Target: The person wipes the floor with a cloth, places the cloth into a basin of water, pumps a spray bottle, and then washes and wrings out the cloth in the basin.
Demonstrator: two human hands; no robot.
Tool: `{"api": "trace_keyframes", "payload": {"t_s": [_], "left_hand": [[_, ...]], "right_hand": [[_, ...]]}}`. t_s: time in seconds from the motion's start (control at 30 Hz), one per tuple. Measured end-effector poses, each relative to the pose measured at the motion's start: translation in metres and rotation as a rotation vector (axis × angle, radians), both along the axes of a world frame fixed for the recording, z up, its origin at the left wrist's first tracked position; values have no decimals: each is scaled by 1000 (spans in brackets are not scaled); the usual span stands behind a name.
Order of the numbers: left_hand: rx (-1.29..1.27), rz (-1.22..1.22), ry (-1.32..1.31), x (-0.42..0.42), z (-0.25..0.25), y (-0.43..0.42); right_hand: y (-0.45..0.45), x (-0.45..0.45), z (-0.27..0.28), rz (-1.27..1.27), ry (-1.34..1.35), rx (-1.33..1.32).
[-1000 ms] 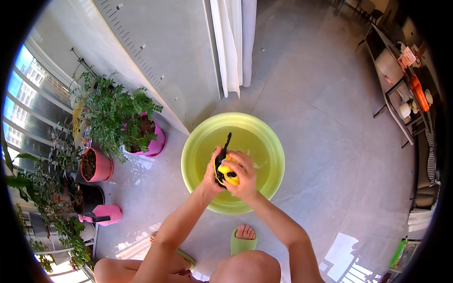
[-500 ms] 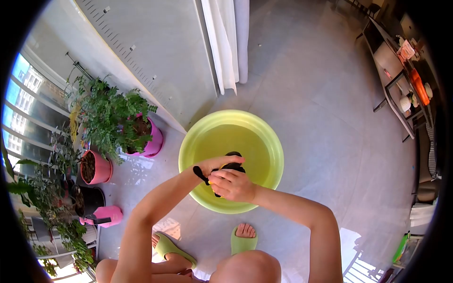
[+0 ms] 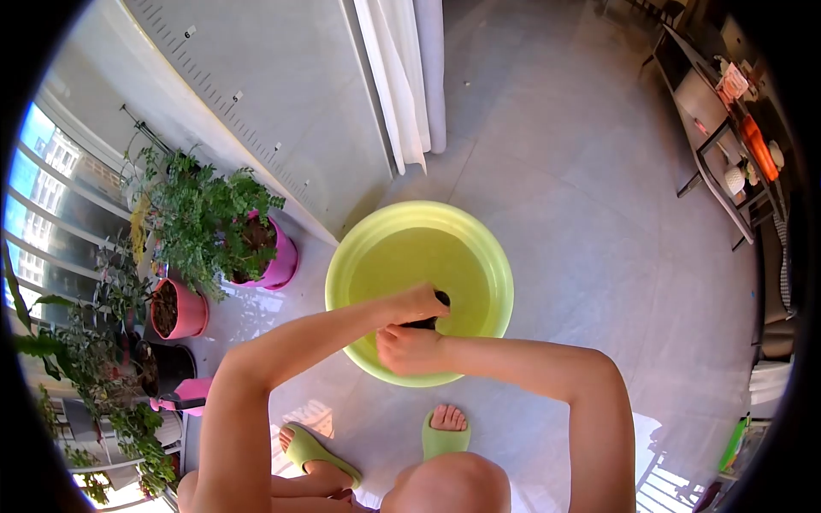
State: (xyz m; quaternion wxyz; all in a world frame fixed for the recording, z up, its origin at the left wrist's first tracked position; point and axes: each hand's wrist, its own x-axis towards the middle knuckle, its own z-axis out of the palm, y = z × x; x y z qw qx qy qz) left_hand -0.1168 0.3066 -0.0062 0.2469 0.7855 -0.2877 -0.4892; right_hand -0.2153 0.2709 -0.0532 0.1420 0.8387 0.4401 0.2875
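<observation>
A yellow-green basin (image 3: 505,295) holding water stands on the floor in front of me. Both my hands are closed in fists above its near half. My left hand (image 3: 419,302) grips a small black item (image 3: 422,324), and a dark end of it shows beside the thumb. Just below, on the near side, my right hand (image 3: 409,350) is wrapped round the same item. Most of it is hidden by my fingers, so its kind cannot be made out.
Potted plants in a pink-purple pot (image 3: 280,252) and a coral pot (image 3: 184,309) stand left, near a pink watering can (image 3: 190,393). A measuring-marked panel (image 3: 282,111) and white curtain (image 3: 393,85) rise behind the basin. A shelf table (image 3: 697,111) is at right.
Both hands have tightened into fists round the black item, hiding more of it. Its loose dark end at the left and the yellow patch no longer show. My left hand has shifted rightward.
</observation>
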Motion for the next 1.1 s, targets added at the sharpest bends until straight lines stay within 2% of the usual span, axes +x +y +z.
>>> {"api": "trace_keyframes", "payload": {"t_s": [0.03, 0.1, 0.17, 0.23, 0.3, 0.33, 0.37, 0.43, 0.47, 0.53, 0.57, 0.63, 0.67, 0.73, 0.77, 0.8, 0.83, 0.87, 0.9, 0.93, 1.0, 1.03, 1.07, 1.1], "left_hand": [[-6, 22, 18, -1, 4, -3], [19, 14, -52, -4, -4, -9], [45, 3, -129, -1, -10, -9], [34, 52, 27, 3, -8, -9], [79, 5, 95, 12, -5, -5], [121, -42, 168, 15, 1, -2], [121, -42, 169, 19, 7, -2], [-126, 412, 583, 29, 23, 2], [-157, 310, 513, 28, 28, 4], [-238, 432, 953, 46, 44, 27], [-237, 439, 952, 51, 42, 40], [-373, 297, 1036, 55, 32, 57], [-379, 285, 1041, 51, 26, 60], [-497, 327, 1011, 41, 23, 70], [-447, 258, 701, 35, 23, 69], [-497, 310, 716, 32, 26, 69], [-505, 340, 548, 18, 23, 65], [-516, 363, 372, 7, 22, 59], [-562, 436, 482, 4, 19, 56], [-563, 438, 477, 3, 8, 56], [-754, 321, -414, 2, -15, 54], [-911, 470, -320, -14, 8, 47], [-908, 460, -317, -13, 3, 51], [-1002, 403, -70, -11, -6, 57]], "right_hand": [[0, 1, 5, -1, -1, 0], [2, 0, 15, -108, 138, -366], [10, 10, 0, -97, 188, -368], [7, 12, -2, -98, 234, -379], [11, 10, 6, -130, 149, -126], [13, 9, 11, -120, 148, -126], [11, 7, 16, -126, 142, 17], [5, 11, 22, -96, 140, 266], [0, 12, 32, -96, 140, 266], [-14, 12, 55, -147, 129, 710], [-18, 15, 61, -229, 190, 938], [-35, 19, 70, -363, 308, 1361], [-43, 24, 67, -434, 482, 1775], [-47, 21, 69, -561, 504, 1897], [-48, 21, 66, -606, 580, 2127], [-50, 21, 65, -651, 646, 2359], [-48, 20, 64, -583, 709, 2725], [-44, 19, 64, -513, 682, 2937], [-46, 17, 61, -480, 699, 2981], [-46, 17, 57, -438, 721, 3024], [-42, 16, 51, -349, 724, 3103], [-41, 16, 48, -267, 720, 3181], [-40, 17, 45, -264, 707, 3189], [-39, 20, 42, -244, 651, 3234]]}}
